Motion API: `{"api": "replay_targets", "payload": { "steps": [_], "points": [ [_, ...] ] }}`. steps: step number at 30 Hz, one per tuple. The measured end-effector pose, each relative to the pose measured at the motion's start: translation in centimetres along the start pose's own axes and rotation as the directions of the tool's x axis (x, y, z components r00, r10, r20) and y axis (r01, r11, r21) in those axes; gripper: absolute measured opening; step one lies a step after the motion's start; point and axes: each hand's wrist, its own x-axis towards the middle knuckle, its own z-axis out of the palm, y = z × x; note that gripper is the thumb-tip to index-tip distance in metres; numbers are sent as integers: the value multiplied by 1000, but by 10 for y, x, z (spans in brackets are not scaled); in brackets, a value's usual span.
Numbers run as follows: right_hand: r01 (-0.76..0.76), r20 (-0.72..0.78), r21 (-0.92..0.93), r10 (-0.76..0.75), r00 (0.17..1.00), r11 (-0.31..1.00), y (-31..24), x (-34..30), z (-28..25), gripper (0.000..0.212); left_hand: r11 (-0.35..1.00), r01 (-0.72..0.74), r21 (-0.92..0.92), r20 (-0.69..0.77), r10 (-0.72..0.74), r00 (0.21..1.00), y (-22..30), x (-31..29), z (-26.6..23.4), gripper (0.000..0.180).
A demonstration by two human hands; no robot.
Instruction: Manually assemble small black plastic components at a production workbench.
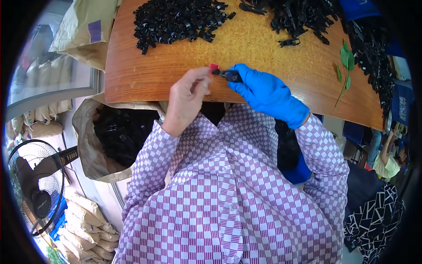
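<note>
The right hand, fingers clamped, holds the black part lengthwise toward the left hand, whose finger closure I cannot tell.

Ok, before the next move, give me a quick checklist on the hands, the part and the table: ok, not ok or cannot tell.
1. Black part held by the right hand: ok, gripped in the fingers.
2. Gloves on both hands: not ok; the right wears a blue glove, the left hand is bare.
3. Left fingers gripping the red piece at the part's end: cannot tell, blurred.
4. Left pile of black parts away from the hands: ok, beyond them.
5. Leafy sprig away from the hands: ok, at the table's right.
</note>
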Motion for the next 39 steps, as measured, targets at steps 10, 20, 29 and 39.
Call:
{"api": "replay_targets", "payload": {
  "steps": [10, 20, 29, 39],
  "points": [
    [-177, 1, -121, 179, 984, 977, -15, -44, -3, 74, 966, 108, -237, 61, -96, 994, 18, -19, 46, 27],
    [-113, -25, -156, 111, 994, 981, -9, -47, 4, 75, 587, 564, -581, 359, -437, 825, 20, -22, 55, 35],
    [-73, -125, -157, 53, 991, 985, -18, -29, 6, 70, 826, 368, -427, 253, -281, 926, 25, 0, 51, 31],
    [-211, -119, -467, 175, 977, 859, 47, -2, -83, 55, 842, 337, -421, 107, -323, 940, 37, 69, -12, 18]
  ]
}}
